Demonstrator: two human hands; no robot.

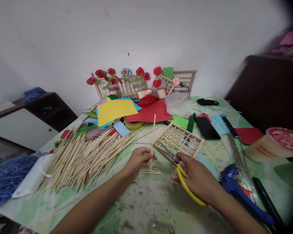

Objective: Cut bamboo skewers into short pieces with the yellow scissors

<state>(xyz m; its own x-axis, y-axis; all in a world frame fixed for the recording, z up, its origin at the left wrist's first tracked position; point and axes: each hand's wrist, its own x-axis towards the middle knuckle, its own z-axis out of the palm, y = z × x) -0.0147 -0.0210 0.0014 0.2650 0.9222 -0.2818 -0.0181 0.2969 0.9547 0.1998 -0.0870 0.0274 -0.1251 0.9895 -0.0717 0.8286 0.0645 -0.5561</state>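
My left hand (pixel 141 160) is closed, pinching thin wooden sticks (pixel 154 125) that stand nearly upright at the table's middle. In my right hand (pixel 194 174) is a pair of scissors (pixel 191 191) with yellow handles. Their metal blades point up and left toward the sticks; how far the blades are parted is hard to make out. Several short cut sticks (pixel 151 172) lie just below my left fingers. Behind the scissors rests a small wooden lattice (pixel 179 139) of crossed sticks.
To the left spreads a heap of sticks (pixel 88 159), beside a white holder (pixel 34 177) and blue yarn (pixel 9 178). Coloured paper (pixel 117 110) and flower-decorated lattices (pixel 134 86) are at the back. At right are a phone (pixel 207 127), a blue glue gun (pixel 244 198) and a cup (pixel 266 148).
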